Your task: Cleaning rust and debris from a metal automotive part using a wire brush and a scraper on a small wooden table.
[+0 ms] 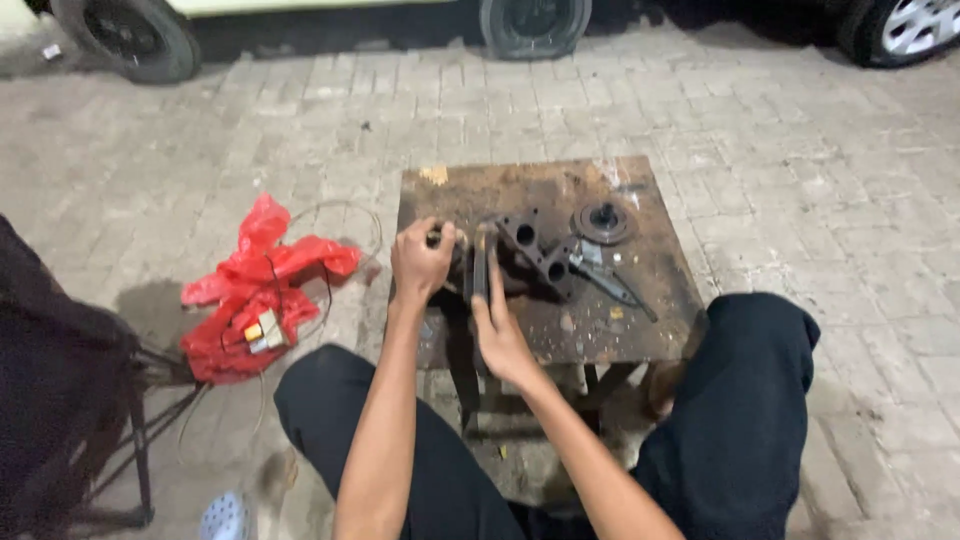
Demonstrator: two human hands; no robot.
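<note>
A low rusty metal table (640, 300) stands between my knees. On it lies a dark metal casting with round holes (535, 250) and, beside it, a round disc-shaped part (604, 221). My left hand (421, 262) is closed around a small dark handle or tool at the table's left side. My right hand (497, 325) rests with fingers extended along an upright flat dark metal piece (479, 262) next to the casting, touching it. A thin dark tool (615, 286) lies to the right of the casting.
A red plastic bag (255, 290) with small boxes and a loop of wire lies on the brick paving at left. A dark folding stand (70, 400) is at far left. Car wheels (533, 22) stand at the top. My knees flank the table.
</note>
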